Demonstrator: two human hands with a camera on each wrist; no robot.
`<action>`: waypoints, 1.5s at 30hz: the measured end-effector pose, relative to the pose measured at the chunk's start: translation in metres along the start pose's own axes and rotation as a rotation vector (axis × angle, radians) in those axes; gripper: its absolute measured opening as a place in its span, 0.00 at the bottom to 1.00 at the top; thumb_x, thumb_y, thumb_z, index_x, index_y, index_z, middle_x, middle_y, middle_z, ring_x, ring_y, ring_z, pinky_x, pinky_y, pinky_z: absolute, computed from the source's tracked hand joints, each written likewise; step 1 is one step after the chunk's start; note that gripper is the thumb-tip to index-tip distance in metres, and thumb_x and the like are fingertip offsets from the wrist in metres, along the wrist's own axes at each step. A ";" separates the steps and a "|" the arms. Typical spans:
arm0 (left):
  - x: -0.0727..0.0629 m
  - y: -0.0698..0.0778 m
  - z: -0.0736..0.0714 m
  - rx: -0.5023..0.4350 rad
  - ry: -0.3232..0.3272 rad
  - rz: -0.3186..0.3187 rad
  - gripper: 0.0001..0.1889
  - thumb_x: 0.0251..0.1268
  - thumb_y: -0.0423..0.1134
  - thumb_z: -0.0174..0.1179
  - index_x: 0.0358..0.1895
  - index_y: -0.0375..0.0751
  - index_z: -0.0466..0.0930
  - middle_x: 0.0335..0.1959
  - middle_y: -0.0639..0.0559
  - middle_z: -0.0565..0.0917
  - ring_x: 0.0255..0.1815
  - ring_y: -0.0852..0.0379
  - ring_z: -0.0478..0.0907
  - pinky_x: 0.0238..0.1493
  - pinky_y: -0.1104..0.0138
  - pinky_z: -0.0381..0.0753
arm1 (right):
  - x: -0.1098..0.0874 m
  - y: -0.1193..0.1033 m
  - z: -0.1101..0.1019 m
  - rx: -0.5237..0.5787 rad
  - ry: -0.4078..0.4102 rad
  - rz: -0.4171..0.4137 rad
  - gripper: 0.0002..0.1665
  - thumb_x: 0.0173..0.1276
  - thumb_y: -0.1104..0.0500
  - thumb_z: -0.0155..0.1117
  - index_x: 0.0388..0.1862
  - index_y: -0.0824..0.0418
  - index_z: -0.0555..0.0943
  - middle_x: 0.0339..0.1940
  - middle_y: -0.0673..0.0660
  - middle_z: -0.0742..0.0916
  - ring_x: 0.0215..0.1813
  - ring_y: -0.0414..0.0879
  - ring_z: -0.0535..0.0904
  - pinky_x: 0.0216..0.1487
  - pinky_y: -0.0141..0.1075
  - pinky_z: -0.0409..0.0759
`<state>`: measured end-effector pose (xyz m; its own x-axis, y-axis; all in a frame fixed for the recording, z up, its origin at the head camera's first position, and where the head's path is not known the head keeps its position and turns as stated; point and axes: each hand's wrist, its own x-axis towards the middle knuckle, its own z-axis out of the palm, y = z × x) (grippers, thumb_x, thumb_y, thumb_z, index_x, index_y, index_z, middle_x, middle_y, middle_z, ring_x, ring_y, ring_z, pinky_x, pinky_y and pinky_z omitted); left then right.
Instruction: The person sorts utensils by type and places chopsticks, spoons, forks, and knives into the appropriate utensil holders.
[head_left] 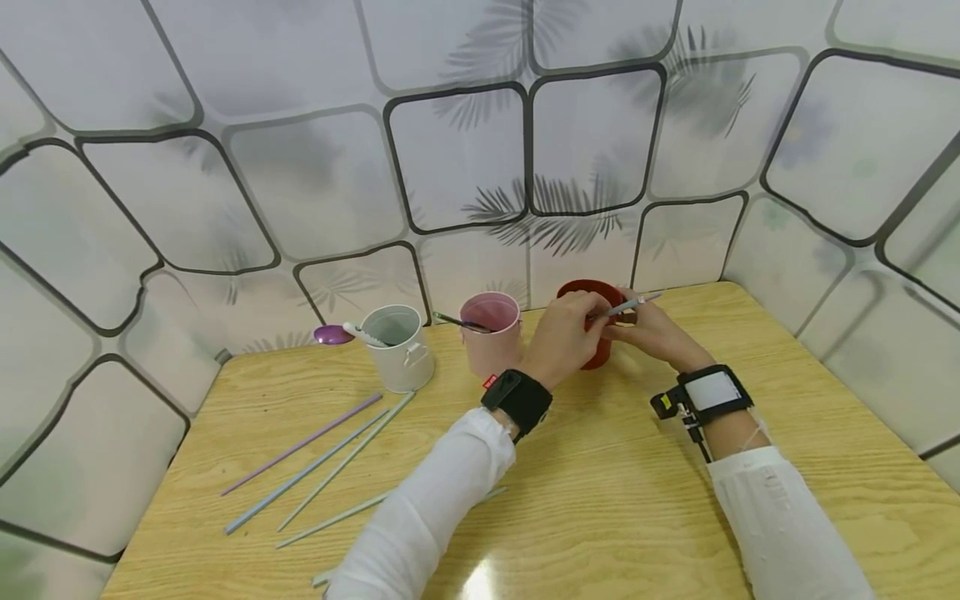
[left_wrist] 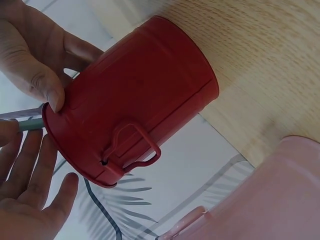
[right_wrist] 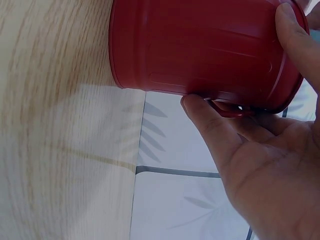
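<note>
A red metal bucket (head_left: 600,354) with a small side handle stands on the table towards the back wall. My right hand (head_left: 652,333) grips it, thumb on the rim and fingers at the far side by the handle, as the right wrist view shows. Over the rim, my left hand (head_left: 567,333) pinches a slim blue-green stick-like handle (head_left: 624,307) with a purple end. In the left wrist view that handle (left_wrist: 31,124) lies across the bucket's mouth, other left fingers (left_wrist: 35,170) spread beside it. What kind of tool it is, I cannot tell. The bucket's inside is hidden.
To the left stand a pink bucket (head_left: 491,354) holding a thin brush-like tool (head_left: 453,320) and a white bucket (head_left: 402,358) with a purple spoon (head_left: 332,335) sticking out. Several thin sticks, including a purple one (head_left: 300,446) and a blue one (head_left: 300,475), lie at front left.
</note>
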<state>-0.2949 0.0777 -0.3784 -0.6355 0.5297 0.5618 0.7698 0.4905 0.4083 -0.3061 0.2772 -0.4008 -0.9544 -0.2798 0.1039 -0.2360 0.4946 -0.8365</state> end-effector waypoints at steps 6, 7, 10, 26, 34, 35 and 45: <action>-0.002 0.003 -0.002 0.102 -0.053 0.005 0.14 0.73 0.36 0.64 0.58 0.39 0.84 0.53 0.49 0.87 0.56 0.52 0.81 0.64 0.66 0.76 | 0.001 0.001 0.000 -0.004 0.001 -0.066 0.38 0.76 0.66 0.63 0.78 0.72 0.59 0.74 0.72 0.69 0.73 0.71 0.66 0.71 0.63 0.68; -0.004 0.004 -0.003 0.110 -0.053 0.002 0.15 0.73 0.37 0.64 0.59 0.39 0.83 0.54 0.48 0.86 0.57 0.52 0.81 0.64 0.66 0.76 | 0.001 0.001 0.000 -0.005 0.004 -0.078 0.37 0.75 0.67 0.63 0.78 0.72 0.60 0.73 0.72 0.70 0.73 0.70 0.66 0.71 0.63 0.68; -0.008 0.005 -0.005 0.108 -0.035 0.003 0.17 0.74 0.36 0.64 0.62 0.38 0.81 0.57 0.47 0.85 0.59 0.51 0.80 0.66 0.66 0.75 | 0.002 0.001 -0.001 -0.002 0.004 -0.098 0.36 0.75 0.68 0.64 0.77 0.71 0.62 0.72 0.72 0.71 0.71 0.68 0.68 0.71 0.62 0.68; -0.049 0.043 -0.046 0.035 0.186 0.171 0.12 0.71 0.32 0.65 0.54 0.34 0.83 0.49 0.46 0.87 0.52 0.53 0.84 0.61 0.72 0.78 | 0.002 0.003 -0.001 0.000 0.001 -0.128 0.36 0.74 0.68 0.65 0.76 0.70 0.64 0.70 0.69 0.75 0.65 0.59 0.73 0.66 0.50 0.76; -0.080 0.061 -0.096 0.084 0.304 0.294 0.13 0.68 0.29 0.66 0.53 0.33 0.82 0.46 0.45 0.87 0.46 0.54 0.85 0.55 0.70 0.81 | 0.004 0.002 0.001 0.028 0.013 -0.158 0.39 0.71 0.69 0.68 0.77 0.71 0.63 0.71 0.71 0.74 0.72 0.66 0.68 0.71 0.63 0.68; -0.084 0.062 -0.103 0.086 0.323 0.297 0.13 0.68 0.29 0.66 0.53 0.33 0.82 0.46 0.45 0.87 0.47 0.53 0.85 0.55 0.68 0.81 | 0.004 0.002 0.001 0.026 0.015 -0.152 0.40 0.71 0.69 0.68 0.77 0.72 0.62 0.71 0.71 0.74 0.73 0.67 0.68 0.71 0.64 0.67; -0.116 0.048 -0.187 0.083 0.617 0.253 0.11 0.66 0.24 0.65 0.51 0.28 0.83 0.42 0.40 0.87 0.39 0.47 0.85 0.45 0.61 0.84 | 0.003 0.002 0.000 0.035 -0.004 -0.110 0.42 0.72 0.67 0.68 0.78 0.71 0.60 0.73 0.71 0.72 0.75 0.68 0.66 0.72 0.62 0.67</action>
<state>-0.1731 -0.0899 -0.2899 -0.2670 0.1552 0.9511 0.8678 0.4678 0.1673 -0.3091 0.2769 -0.4023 -0.9224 -0.3340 0.1938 -0.3326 0.4319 -0.8384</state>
